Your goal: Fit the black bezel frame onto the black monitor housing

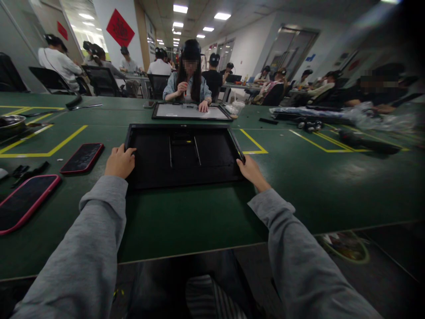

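While left hand (120,161) grips casing (151,159), right hand (251,171) opposite, both outstretched

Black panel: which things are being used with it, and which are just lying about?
In use:
black panel, held at its sides by the left grip and right grip

Probably just lying about:
farther red-cased phone
nearer pink-cased phone
plastic cup

Workshop: yellow-taped green bench (332,190), blurred, probable power tool (373,143).
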The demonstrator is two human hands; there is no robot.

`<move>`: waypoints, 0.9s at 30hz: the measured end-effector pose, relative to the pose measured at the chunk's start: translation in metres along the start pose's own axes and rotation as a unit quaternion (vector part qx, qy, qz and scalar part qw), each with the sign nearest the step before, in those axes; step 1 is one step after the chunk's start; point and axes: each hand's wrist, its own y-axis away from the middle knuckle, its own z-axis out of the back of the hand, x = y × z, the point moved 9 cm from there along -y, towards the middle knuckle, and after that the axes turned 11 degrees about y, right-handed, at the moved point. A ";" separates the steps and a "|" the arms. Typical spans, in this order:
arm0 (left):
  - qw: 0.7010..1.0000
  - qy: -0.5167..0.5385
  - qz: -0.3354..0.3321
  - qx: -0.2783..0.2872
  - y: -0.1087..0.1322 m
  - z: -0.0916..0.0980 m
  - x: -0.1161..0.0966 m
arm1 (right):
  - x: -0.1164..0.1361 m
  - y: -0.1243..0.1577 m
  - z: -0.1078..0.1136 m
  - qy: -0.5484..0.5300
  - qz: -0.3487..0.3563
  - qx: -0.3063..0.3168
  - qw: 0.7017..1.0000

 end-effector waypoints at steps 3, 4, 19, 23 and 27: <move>1.000 -0.001 0.000 0.003 0.000 0.000 -0.001 | 0.001 0.000 0.001 -0.002 -0.002 0.003 1.000; 1.000 -0.001 0.000 0.003 0.000 0.001 -0.001 | 0.001 0.001 0.001 -0.003 -0.003 0.003 1.000; 1.000 0.011 0.003 -0.002 0.001 0.002 -0.002 | 0.000 0.001 0.002 -0.008 -0.001 -0.010 1.000; 1.000 0.005 0.000 0.003 0.000 0.001 -0.002 | 0.000 0.001 0.001 -0.005 0.000 -0.003 1.000; 1.000 0.001 0.006 0.008 0.001 0.002 -0.002 | 0.002 0.001 0.002 0.000 0.001 0.000 1.000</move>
